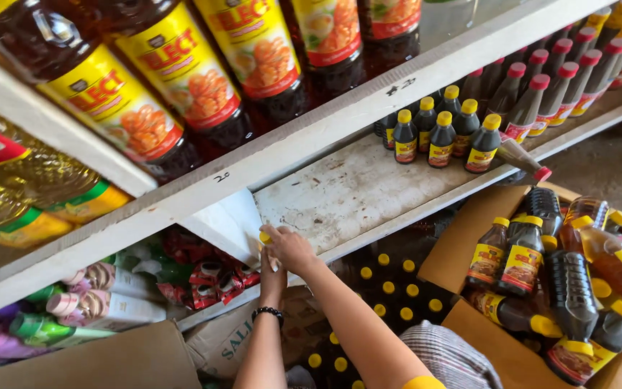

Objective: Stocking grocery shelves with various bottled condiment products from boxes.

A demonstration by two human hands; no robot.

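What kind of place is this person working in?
Most likely a small grocery shop or its stockroom: worn white wooden shelves carry rows of dark sauce bottles with yellow caps, and an open brown cardboard box holds more.

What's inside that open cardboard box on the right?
The cardboard box holds dark sauce bottles with yellow caps, heaped on their sides. Whatever lies beneath the top ones is covered.

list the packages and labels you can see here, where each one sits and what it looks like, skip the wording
Big dark bottles: top shelf, yellow and red labels with a food picture.
Small dark bottles: middle shelf right, yellow caps, yellow labels.
Red-capped bottles: further right, same shelf.
Cardboard box: lower right, brown, full of yellow-capped bottles.
Red sachets: lower shelf.
Both hands: at the shelf edge, on a yellow-capped item.
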